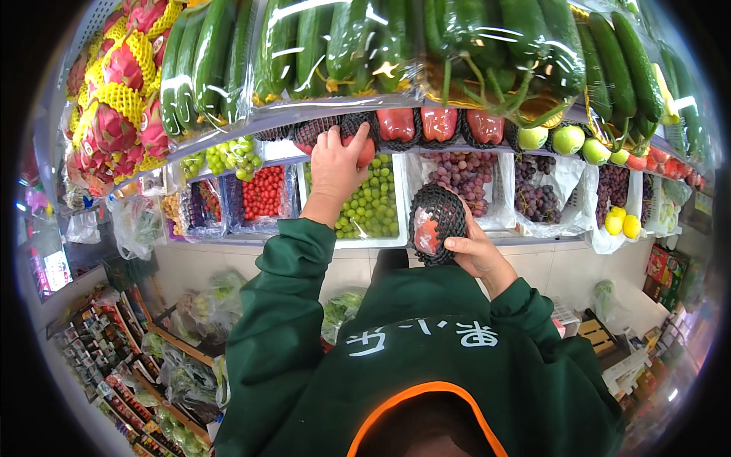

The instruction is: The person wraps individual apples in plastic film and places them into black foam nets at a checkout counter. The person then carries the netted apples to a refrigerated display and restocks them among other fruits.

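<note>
In the head view, my right hand grips a red apple wrapped in a black foam net, its thumb on the near side of the fruit. The net is partly pulled away, leaving some red skin bare. My left hand reaches up to the row of apples on the shelf. Its fingers are spread over a netted apple, and a red apple shows beside the index finger and thumb. Whether that hand grips it or only rests there, I cannot tell. More red apples in black nets sit to the right.
Plastic-wrapped cucumbers fill the shelf above the apples. Dragon fruit in yellow nets is piled at left, green apples at right. Below stand trays of green grapes, cherry tomatoes and dark grapes. Bagged vegetables lie behind me.
</note>
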`<state>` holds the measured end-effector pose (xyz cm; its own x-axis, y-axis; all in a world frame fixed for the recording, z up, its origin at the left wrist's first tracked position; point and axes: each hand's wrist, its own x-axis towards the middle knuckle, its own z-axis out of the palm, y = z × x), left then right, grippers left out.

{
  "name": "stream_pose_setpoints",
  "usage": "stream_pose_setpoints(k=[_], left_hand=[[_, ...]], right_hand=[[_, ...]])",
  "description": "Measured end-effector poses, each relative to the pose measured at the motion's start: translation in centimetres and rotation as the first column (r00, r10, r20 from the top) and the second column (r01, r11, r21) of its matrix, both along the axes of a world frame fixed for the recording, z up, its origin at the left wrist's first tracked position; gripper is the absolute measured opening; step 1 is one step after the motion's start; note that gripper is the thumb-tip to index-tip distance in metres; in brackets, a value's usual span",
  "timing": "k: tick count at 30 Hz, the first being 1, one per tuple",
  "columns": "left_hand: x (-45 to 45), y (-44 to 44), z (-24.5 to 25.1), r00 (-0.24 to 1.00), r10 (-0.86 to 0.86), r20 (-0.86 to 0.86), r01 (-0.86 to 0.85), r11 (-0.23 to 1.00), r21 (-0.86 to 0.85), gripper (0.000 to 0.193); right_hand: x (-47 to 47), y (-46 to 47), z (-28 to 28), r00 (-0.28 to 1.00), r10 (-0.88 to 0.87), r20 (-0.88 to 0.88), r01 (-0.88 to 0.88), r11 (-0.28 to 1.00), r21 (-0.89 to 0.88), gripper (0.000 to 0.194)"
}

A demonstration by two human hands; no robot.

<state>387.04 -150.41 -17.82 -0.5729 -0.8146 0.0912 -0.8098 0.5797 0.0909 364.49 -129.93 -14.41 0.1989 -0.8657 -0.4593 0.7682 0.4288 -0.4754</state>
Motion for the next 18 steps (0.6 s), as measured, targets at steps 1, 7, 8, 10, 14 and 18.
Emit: stream_pose_setpoints(k=[1, 7, 8, 10, 14, 18], left_hand=[[0.0, 0.0, 0.3, 1.000, -0.005, -0.023, 0.005, 1.000, 0.003, 0.084], [0.6, 2.6, 3.0, 0.968, 0.102, -0.229, -0.100, 0.995, 0.018, 0.083], [1.2, 3.2, 3.3, 0.939, 0.150, -0.310, -0.136, 0.989, 0.065, 0.084], [3.1, 4.2, 3.6, 0.868, 0.261, -0.423, -0.163, 0.954, 0.253, 0.083], [6.9, 4.6, 2.3, 0.250, 0.734, -0.631, 0.213, 0.594, 0.775, 0.085], [10.4, 4.9, 0.0, -0.101, 0.898, -0.427, 0.505, 0.417, 0.756, 0.090]], right_hand=[[-0.1, -0.2, -0.1, 1.000, -0.017, -0.010, 0.018, 1.000, 0.001, 0.102], [-0.8, -2.1, -1.4, 0.997, -0.077, 0.009, 0.076, 0.997, 0.001, 0.100], [-0.8, -2.6, -1.7, 0.997, -0.072, 0.013, 0.072, 0.997, -0.002, 0.100], [-0.4, -3.7, -2.2, 0.997, -0.081, 0.017, 0.081, 0.997, -0.011, 0.100], [2.6, -6.1, -2.5, 0.988, -0.120, -0.101, 0.117, 0.993, -0.035, 0.098], [7.8, -8.5, -2.8, 0.958, -0.184, -0.219, 0.159, 0.979, -0.124, 0.091]])
